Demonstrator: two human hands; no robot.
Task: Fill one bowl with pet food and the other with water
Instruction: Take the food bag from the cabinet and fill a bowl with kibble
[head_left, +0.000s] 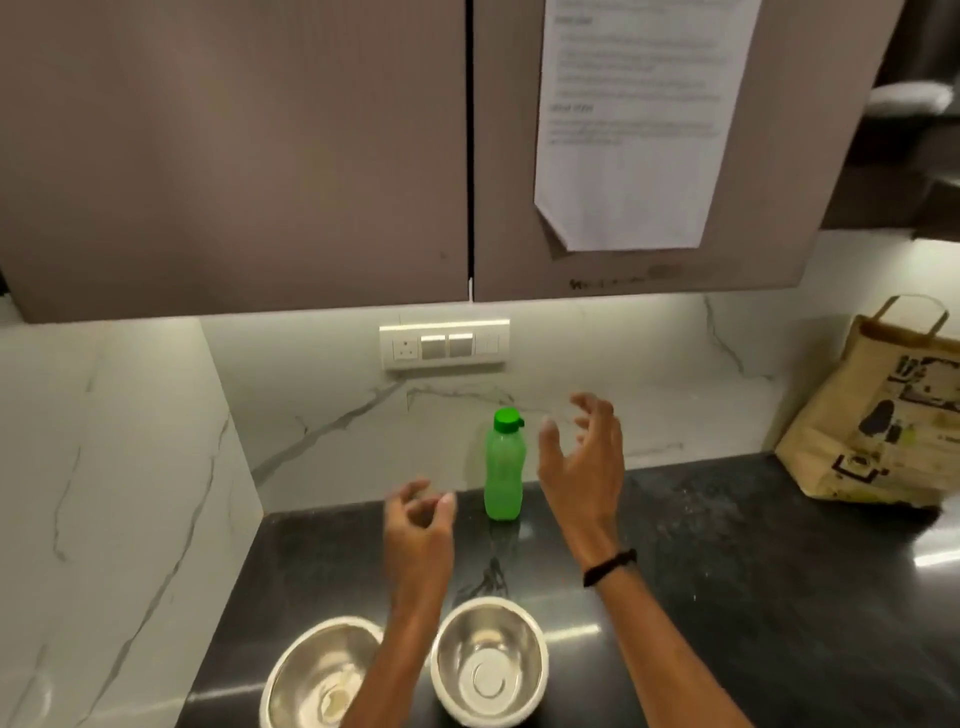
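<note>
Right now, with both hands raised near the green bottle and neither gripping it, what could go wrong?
1. The green bottle stands tall and narrow between the left hand and the right hand; a glancing touch might tip it over.
2. The left forearm passes over the gap between the left steel bowl and the right steel bowl; drawing the arm back low could knock either one.

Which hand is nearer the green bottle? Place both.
Right. The right hand is just right of the green bottle, fingers spread, level with its upper half; the left hand sits lower left, near its base, slightly farther.
</note>
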